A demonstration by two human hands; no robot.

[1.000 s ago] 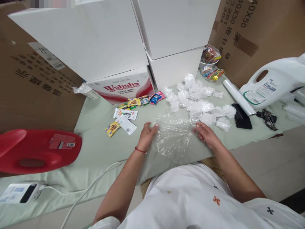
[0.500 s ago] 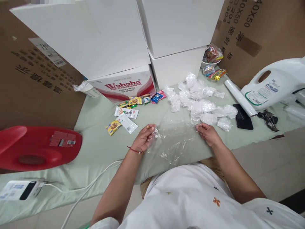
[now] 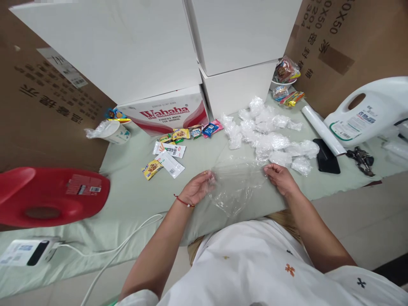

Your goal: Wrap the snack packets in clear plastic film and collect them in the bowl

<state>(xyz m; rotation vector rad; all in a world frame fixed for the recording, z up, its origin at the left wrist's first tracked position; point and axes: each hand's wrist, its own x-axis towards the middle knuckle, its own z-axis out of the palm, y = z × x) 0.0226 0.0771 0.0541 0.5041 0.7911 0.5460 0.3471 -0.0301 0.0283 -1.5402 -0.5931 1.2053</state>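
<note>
Clear crinkled plastic film (image 3: 234,191) spans the left hand (image 3: 198,187) and right hand (image 3: 281,179), each pinching an edge, over the pale-green cloth-covered table (image 3: 134,204), near lumpy whitish plastic bundles (image 3: 270,142).

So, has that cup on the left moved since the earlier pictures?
Yes: the cup has shifted left and lower in the view, judged against the Wahaha box.

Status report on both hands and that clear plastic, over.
Left hand, right hand: both gripping. Clear plastic: spread between them. Crumpled bundles: close beyond right hand.
</note>
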